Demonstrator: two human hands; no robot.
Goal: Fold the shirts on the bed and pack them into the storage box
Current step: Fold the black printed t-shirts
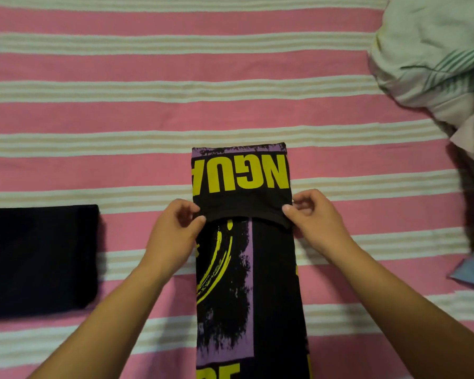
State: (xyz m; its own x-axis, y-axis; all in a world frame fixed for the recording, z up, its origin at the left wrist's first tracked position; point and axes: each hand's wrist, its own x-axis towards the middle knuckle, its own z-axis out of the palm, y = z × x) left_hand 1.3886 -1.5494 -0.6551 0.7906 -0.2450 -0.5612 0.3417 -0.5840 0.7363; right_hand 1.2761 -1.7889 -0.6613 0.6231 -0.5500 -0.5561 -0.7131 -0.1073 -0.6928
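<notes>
One printed shirt point(246, 242) mid-bed point(175, 110), one folded black shirt point(39, 258) at left. Two hands — left hand point(173, 233) & right hand point(315, 222) each pinch the printed shirt's folded-over edge, arms stretched fwd.

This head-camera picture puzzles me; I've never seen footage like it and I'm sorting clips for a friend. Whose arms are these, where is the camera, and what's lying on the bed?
No machine here: the camera is worn on a person's head, looking forward and down, so the two bare arms are the wearer's own. They work on a bed covered by a pink and white striped sheet. In the middle lies a long black shirt with purple and yellow print, folded into a narrow strip. The left hand and the right hand each pinch a corner of its far end, which is turned back toward the person. On the left rests a plain black folded shirt. At the right edge sits a heap of pale, unfolded clothes. No storage box is in view.
</notes>
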